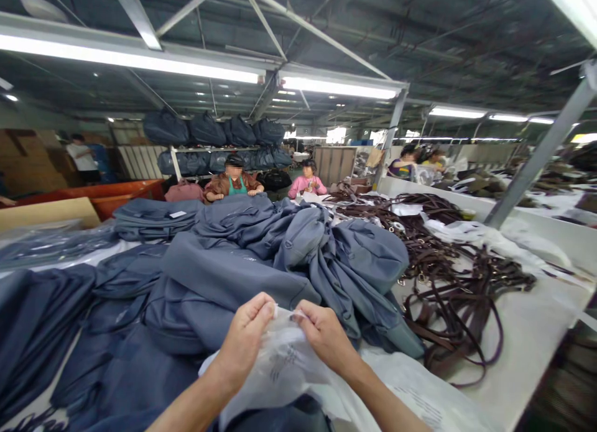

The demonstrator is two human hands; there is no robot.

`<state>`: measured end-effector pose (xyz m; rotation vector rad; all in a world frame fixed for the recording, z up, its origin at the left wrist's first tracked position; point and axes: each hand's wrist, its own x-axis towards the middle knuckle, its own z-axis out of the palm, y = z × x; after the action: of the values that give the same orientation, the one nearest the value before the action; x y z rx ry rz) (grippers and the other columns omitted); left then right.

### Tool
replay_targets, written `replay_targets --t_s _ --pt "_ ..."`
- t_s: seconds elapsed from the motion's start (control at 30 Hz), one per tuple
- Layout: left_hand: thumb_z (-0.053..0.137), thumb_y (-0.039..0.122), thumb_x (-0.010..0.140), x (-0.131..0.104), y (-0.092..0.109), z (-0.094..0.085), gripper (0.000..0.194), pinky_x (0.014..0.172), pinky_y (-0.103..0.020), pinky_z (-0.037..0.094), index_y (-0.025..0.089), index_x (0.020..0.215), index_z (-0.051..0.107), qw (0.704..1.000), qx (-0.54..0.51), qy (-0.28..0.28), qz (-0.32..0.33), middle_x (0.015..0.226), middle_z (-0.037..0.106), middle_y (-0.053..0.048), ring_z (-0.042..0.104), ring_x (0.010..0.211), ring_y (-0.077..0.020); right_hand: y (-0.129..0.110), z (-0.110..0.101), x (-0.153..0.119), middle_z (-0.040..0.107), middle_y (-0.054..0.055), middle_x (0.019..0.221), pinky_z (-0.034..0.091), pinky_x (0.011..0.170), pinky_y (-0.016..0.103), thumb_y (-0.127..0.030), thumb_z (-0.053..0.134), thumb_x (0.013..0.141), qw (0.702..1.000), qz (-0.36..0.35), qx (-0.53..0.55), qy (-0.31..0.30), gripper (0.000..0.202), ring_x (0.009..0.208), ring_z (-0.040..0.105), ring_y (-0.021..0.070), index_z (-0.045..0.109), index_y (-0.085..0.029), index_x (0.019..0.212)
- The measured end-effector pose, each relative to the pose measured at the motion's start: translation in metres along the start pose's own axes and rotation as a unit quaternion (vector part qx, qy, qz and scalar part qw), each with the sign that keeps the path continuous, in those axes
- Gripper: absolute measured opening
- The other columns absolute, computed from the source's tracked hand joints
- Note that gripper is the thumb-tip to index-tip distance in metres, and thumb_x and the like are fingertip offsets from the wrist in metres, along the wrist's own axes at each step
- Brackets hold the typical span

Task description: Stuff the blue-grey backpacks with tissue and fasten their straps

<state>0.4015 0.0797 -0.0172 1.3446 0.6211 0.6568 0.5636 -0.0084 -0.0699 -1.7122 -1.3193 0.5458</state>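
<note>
My left hand (249,329) and my right hand (324,332) each pinch the top edge of a translucent plastic bag (280,370), a short gap apart. Dark printing shows on its front. Below the plastic, at the bottom edge of the view, lies dark blue fabric (298,414). Just beyond my hands rises a heap of blue-grey bags (233,270). More white printed plastic (415,382) spreads to the right of my right forearm.
Brown straps with metal buckles (466,295) lie tangled on the white table (527,351) at right. Across the table are two people (236,183) (308,182). An orange bin (112,199) stands at left, a slanted metal post (536,152) at right.
</note>
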Motion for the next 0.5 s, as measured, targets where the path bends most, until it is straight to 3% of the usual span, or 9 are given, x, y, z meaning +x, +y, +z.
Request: replay_targets --t_s 0.1,0.2,0.27,0.33,0.4,0.5 --pt "0.069 0.058 0.070 0.006 0.004 -0.010 0.045 0.046 -0.020 0.027 0.021 0.070 0.045 0.999 -0.023 0.027 -0.024 0.058 0.038 0.008 0.030 0.051 -0.0085 0.011 -0.001 -0.002 0.041 -0.003 0.063 0.029 0.062 0.030 -0.049 0.040 0.090 1.000 0.024 0.016 -0.012 0.037 0.063 0.042 0.0147 0.040 -0.022 0.064" --pt "0.068 0.057 0.070 0.017 0.009 -0.018 0.044 0.048 -0.020 0.029 0.020 0.070 0.044 0.999 0.008 -0.007 -0.039 0.059 0.039 0.007 0.032 0.052 -0.0085 0.005 -0.006 -0.006 0.060 0.002 0.081 0.040 0.075 0.030 -0.057 0.036 0.094 0.989 0.021 0.089 -0.115 0.046 0.081 0.055 0.0185 0.059 -0.019 0.081" --pt "0.066 0.059 0.071 0.024 0.012 -0.019 0.044 0.049 -0.020 0.030 0.020 0.071 0.045 0.997 0.039 -0.040 -0.047 0.060 0.041 0.007 0.034 0.053 -0.0088 -0.005 -0.010 -0.007 0.065 0.006 0.105 0.042 0.089 0.032 -0.062 0.049 0.089 0.962 0.017 0.169 -0.215 0.049 0.099 0.057 0.0216 0.062 -0.020 0.111" --pt "0.065 0.059 0.072 0.031 0.015 -0.019 0.043 0.049 -0.020 0.029 0.019 0.073 0.047 0.994 0.066 -0.066 -0.055 0.060 0.042 0.007 0.034 0.053 -0.0089 -0.012 -0.010 -0.005 0.065 0.005 0.113 0.044 0.091 0.033 -0.056 0.076 0.072 0.921 0.020 0.240 -0.307 0.072 0.103 0.057 0.0228 0.053 -0.022 0.131" --pt "0.066 0.058 0.072 0.036 0.018 -0.019 0.042 0.049 -0.020 0.028 0.019 0.074 0.049 0.991 0.083 -0.084 -0.061 0.061 0.043 0.007 0.033 0.053 -0.0088 -0.013 -0.008 -0.001 0.066 0.002 0.103 0.046 0.082 0.029 -0.047 0.089 0.057 0.896 0.046 0.258 -0.359 0.081 0.093 0.058 0.0201 0.056 -0.021 0.126" --pt "0.067 0.056 0.073 0.041 0.020 -0.025 0.042 0.052 -0.020 0.030 0.018 0.075 0.050 0.987 0.096 -0.110 -0.067 0.065 0.043 0.007 0.035 0.057 -0.0091 -0.004 -0.007 0.003 0.063 0.001 0.082 0.043 0.067 0.024 -0.061 0.080 0.064 0.883 0.123 0.243 -0.383 0.057 0.073 0.054 0.0136 0.068 -0.013 0.093"
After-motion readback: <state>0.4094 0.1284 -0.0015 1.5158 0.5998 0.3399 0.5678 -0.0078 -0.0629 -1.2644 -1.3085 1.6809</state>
